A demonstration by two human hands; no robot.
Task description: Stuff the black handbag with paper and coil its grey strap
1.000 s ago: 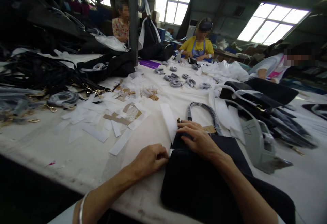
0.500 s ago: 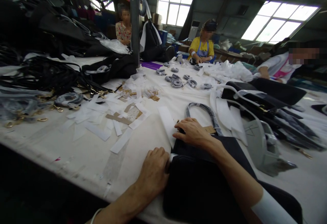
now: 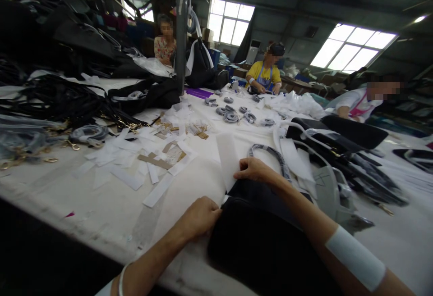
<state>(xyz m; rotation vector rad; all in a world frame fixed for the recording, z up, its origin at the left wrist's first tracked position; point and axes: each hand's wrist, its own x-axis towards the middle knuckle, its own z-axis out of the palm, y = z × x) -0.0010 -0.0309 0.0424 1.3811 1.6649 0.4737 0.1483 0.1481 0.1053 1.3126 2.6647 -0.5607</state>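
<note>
Fingers on my right hand (image 3: 255,170) are pinched together on the right edge of a white strip (image 3: 227,158), gripping its lower half. Left hand (image 3: 199,217) is curled up, fingertips together, butted against the left corner of the black bag (image 3: 264,242). Can't tell whether it's pinching the bag edge or just pressing on it.

Bag lies flat on the counter (image 3: 101,206) right in front of me, under both forearms. Its far edge sits just below my right hand.

Key geometry:
- The strip's long axis runs away from me, leaning slightly left.
- Its near end comes down to the bag's left corner, just beside my left fingertips.
- Its far end lies loose on the counter.
- The strip is left of my right hand and up-right of my left, so it sits between the two.
- Right hand has the actual hold on it. Left hand is the nearer one to the bag corner.

Around it:
- A wrapped handle (image 3: 270,154) arcs just past my right hand.
- More bags (image 3: 338,138) are stacked to the right.
- Paper scraps (image 3: 128,176) and brown card pieces (image 3: 155,161) are scattered to the left, well apart from both hands.
- Coiled straps (image 3: 232,116) lie further up the counter.
- There's a white armband (image 3: 355,257) on my right forearm.
- Three other people are working at the far side, and their hands are nowhere near mine.
</note>
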